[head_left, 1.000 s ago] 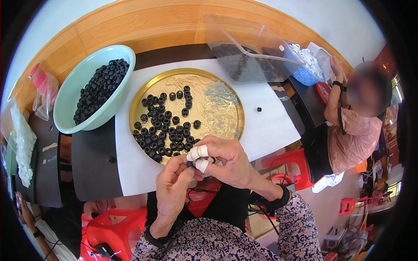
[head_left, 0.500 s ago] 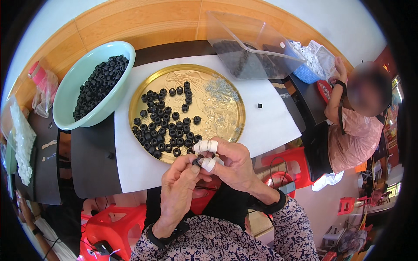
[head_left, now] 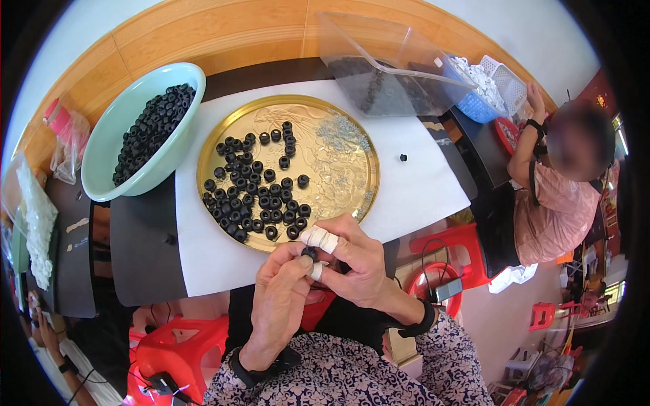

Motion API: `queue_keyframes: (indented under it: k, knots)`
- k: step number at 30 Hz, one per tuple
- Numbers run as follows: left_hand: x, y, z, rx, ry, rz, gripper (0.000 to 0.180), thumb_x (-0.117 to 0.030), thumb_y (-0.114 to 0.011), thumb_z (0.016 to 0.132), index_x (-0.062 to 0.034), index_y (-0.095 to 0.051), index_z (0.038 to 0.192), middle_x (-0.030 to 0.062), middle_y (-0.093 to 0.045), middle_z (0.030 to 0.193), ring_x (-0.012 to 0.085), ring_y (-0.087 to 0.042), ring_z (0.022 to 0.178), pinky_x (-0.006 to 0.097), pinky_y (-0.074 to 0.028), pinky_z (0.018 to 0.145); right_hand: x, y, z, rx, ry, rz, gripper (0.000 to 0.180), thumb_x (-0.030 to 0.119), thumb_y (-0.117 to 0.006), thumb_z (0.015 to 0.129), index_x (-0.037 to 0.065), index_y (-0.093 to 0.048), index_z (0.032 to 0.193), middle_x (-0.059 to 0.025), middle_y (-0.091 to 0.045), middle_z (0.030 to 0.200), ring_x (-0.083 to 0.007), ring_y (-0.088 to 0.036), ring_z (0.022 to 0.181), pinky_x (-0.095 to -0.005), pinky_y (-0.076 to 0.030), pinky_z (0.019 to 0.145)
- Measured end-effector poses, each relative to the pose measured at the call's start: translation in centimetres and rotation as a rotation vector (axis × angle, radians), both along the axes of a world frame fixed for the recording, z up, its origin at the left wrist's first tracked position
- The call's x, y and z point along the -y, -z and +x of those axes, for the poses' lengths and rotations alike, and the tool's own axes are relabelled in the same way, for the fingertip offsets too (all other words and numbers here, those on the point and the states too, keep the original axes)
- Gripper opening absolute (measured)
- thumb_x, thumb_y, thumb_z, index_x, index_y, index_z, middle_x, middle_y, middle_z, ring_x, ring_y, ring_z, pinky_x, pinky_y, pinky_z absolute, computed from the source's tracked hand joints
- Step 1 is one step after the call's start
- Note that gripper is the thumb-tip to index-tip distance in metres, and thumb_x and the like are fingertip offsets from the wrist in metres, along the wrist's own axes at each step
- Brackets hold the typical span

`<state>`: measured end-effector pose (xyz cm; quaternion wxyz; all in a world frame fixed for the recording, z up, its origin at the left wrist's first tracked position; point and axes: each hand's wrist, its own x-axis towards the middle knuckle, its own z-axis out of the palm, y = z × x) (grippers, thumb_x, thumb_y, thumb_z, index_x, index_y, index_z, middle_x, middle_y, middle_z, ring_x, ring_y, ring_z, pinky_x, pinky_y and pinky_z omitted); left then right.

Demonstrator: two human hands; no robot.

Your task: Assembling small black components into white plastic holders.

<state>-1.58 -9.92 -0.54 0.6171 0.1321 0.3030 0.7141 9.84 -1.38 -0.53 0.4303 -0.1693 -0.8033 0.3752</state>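
My left hand [head_left: 277, 301] and my right hand [head_left: 360, 262] meet just over the near rim of a round golden tray [head_left: 325, 172]. Between their fingertips is a small black hollow part [head_left: 309, 252], partly covered by the fingers. The left thumb and fingers pinch it from the left. White tape wraps the right thumb and a right finger, which close on it from the other side. Many similar black hollow parts [head_left: 264, 196] lie on the tray's left half. Small clear or silvery pieces [head_left: 342, 135] are spread over its right side.
A pale green basin [head_left: 95, 186] of black parts stands left. Behind the tray is a clear plastic bin [head_left: 413, 81]. One loose black part [head_left: 403, 158] lies on the white sheet [head_left: 430, 186]. A person [head_left: 558, 203] sits at the right near a blue basket [head_left: 479, 111].
Both hands stay together and have turned slightly around the black part, which shows more plainly now. The view has shifted a little. At the right, the other person's raised hand has moved slightly.
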Motion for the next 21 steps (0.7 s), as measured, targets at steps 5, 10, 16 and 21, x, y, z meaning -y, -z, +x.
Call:
queue_keyframes:
  k: [5, 10, 16, 21]
  knots:
    - [-0.1, 0.2, 0.4, -0.081, -0.028, -0.075, 0.011, -0.007, -0.049, 0.091, -0.003, -0.054, 0.1, 0.0075, -0.062, 0.093, 0.0137, -0.062, 0.078, 0.024, -0.053, 0.061, 0.2, 0.5, -0.4, -0.018, 0.15, 0.204, 0.04, -0.006, -0.072, 0.061, -0.004, -0.062, 0.1, -0.0138, -0.061, 0.097, -0.0262, -0.057, 0.08, -0.0308, -0.05, 0.065]
    - [0.0, 0.9, 0.7, -0.321, -0.082, -0.099, 0.014, -0.009, -0.051, 0.089, -0.004, -0.056, 0.101, 0.0015, -0.063, 0.086, 0.0069, -0.061, 0.066, 0.02, -0.051, 0.049, 1.0, 1.1, -0.6, -0.01, 0.229, 0.223, 0.04, -0.007, -0.072, 0.059, -0.004, -0.062, 0.098, -0.0141, -0.061, 0.094, -0.0285, -0.057, 0.079, -0.0333, -0.05, 0.067]
    - [-0.1, -0.5, 0.4, -0.473, 0.013, -0.18, 0.024, -0.011, -0.054, 0.09, -0.0006, -0.056, 0.111, -0.0002, -0.061, 0.082, 0.0033, -0.057, 0.066, 0.018, -0.048, 0.051, 1.1, 1.6, 0.1, -0.022, 0.181, 0.037, 0.038, -0.007, -0.071, 0.064, -0.004, -0.061, 0.101, -0.014, -0.061, 0.097, -0.0251, -0.057, 0.079, -0.0293, -0.05, 0.062]
    - [-0.3, 0.1, 0.1, -0.442, -0.013, -0.128, 0.022, -0.011, -0.052, 0.092, 0.0038, -0.06, 0.106, -0.0029, -0.056, 0.075, 0.0001, -0.045, 0.062, 0.016, -0.037, 0.053, 1.0, 1.7, 0.0, -0.043, 0.151, 0.026, 0.037, -0.006, -0.071, 0.068, -0.005, -0.06, 0.104, -0.0135, -0.059, 0.102, -0.0211, -0.057, 0.081, -0.0255, -0.05, 0.059]
